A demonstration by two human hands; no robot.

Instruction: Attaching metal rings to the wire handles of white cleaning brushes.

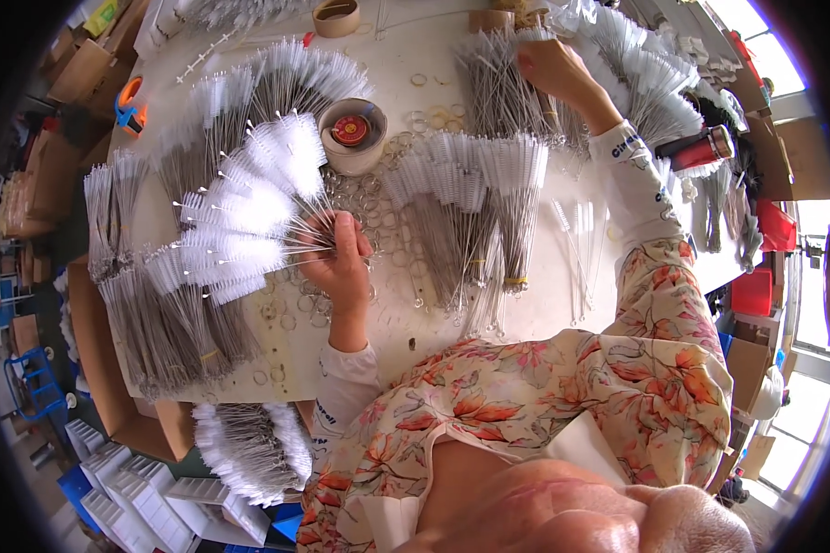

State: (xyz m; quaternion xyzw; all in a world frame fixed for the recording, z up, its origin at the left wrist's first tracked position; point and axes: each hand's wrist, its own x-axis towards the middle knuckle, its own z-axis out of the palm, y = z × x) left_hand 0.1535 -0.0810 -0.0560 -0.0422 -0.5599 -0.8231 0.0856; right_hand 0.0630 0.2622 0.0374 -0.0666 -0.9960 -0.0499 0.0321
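My left hand (339,263) is closed around the wire stems of a fan of white-bristled cleaning brushes (254,194). Their bristle heads spread up and left, and small pale tips show at the ends. Farther off on the right, my right hand (555,74) reaches over a dense bunch of similar wire brushes (498,83). Its fingers are bent in at the bristle tops; whatever is between them is hidden. Between both hands lie more brush bundles (443,198), some tied near the stem ends with yellow bands. A few loose brushes (578,249) lie to their right.
Loose metal rings (392,235) are scattered across the white table (415,343). A round container (352,158) holds a red tin. Tape rolls (337,17), an orange-and-blue tape dispenser (131,106) and a dark red flask (701,147) stand around. Brush piles (171,332) line the left edge.
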